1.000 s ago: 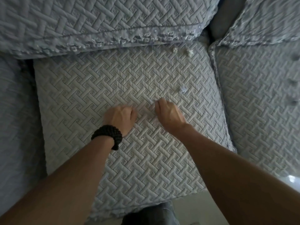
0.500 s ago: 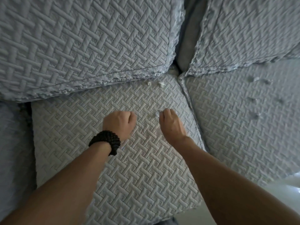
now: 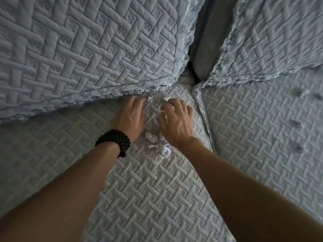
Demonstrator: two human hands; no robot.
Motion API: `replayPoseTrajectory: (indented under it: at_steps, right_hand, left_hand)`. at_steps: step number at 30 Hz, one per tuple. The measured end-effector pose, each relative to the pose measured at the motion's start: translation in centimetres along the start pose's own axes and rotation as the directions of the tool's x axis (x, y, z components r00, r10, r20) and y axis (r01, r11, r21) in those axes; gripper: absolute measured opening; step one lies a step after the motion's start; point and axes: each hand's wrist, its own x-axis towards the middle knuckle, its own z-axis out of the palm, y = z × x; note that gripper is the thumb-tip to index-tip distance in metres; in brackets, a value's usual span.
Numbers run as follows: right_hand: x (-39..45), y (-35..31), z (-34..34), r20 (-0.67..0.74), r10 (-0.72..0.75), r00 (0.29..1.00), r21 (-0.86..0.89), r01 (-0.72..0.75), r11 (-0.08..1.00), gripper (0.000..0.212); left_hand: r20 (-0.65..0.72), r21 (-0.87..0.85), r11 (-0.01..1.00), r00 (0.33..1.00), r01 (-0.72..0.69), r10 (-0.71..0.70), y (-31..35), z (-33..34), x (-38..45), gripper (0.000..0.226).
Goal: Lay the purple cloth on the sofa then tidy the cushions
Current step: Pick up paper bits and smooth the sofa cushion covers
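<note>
At twelve o'clock I count two back cushions, one at ten (image 3: 83, 49) and one at two (image 3: 272, 37), over two quilted seat cushions, mine (image 3: 139, 198) and its neighbour at three (image 3: 258, 130). Both hands press flat, fingers spread: left hand (image 3: 130, 117), right hand (image 3: 175, 122). One beaded bracelet (image 3: 114, 142). Between the wrists, several pale fluff scraps (image 3: 161, 149). I can't tell which fabric is the purple cloth.

Left hand (image 3: 130, 117) fingertips vanish under the back cushion (image 3: 87, 49); both forearms run off the bottom edge
</note>
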Motion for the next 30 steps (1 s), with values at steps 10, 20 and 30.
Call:
replayPoseTrajectory:
  at_steps: [10,20,30]
  right_hand:
    - [1.9,1.7,0.9,0.094,-0.179,0.979,0.269,0.148,0.951,0.043]
    - [-7.8,0.1,1.8,0.150,-0.272,0.950,0.195,0.242,0.951,0.070]
    - [-9.9,-3.1,4.1,0.203,-0.243,0.948,-0.060,0.260,0.964,0.022]
  left_hand:
    - [0.047,-0.031,0.997,0.997,-0.065,0.066,0.4,1.7,2.2,0.035]
    - [0.176,0.225,0.972,0.984,-0.067,0.027,-0.9,2.1,-7.7,0.050]
    - [0.065,0.351,0.936,0.998,-0.016,-0.007,-3.5,2.0,-13.4,0.037]
